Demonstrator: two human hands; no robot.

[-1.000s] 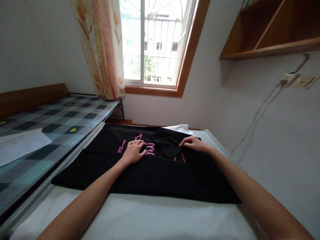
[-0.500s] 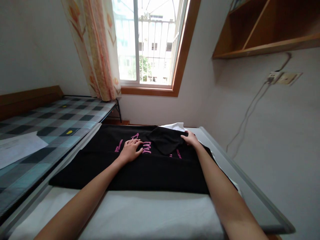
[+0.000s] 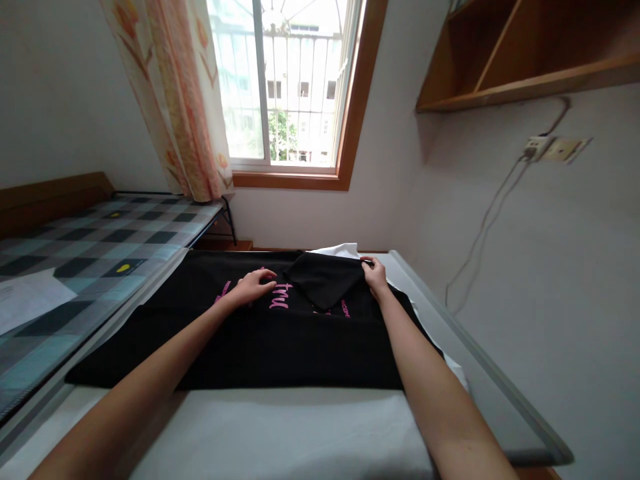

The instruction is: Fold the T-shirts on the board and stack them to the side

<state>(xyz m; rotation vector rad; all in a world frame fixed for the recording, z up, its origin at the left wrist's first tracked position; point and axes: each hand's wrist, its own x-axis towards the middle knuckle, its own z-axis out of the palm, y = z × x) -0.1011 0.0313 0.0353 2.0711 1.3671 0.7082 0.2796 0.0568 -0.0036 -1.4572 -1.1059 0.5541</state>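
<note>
A black T-shirt (image 3: 300,353) with pink lettering lies spread and partly folded on a white cloth-covered surface. One flap of it, seemingly a sleeve (image 3: 325,277), is folded over the lettering. My left hand (image 3: 253,288) rests at or just above the print, fingers stretched to the right, holding nothing. At the far right corner of that flap, my right hand (image 3: 375,277) pinches the black fabric between thumb and fingers. Behind the flap, a piece of white cloth (image 3: 340,251) sticks out, and most of it is hidden.
A bed with a checked mattress (image 3: 150,220) stands on the left, bearing a white paper (image 3: 33,297). A curtain (image 3: 185,133) hangs beside the barred window (image 3: 295,93). On the right wall are a wooden shelf (image 3: 500,90) and a plugged-in cable (image 3: 487,217).
The view has shifted slightly. My left hand has turned, its fingers now pointing right rather than lying forward across the print. My right hand still grips the flap's corner.
</note>
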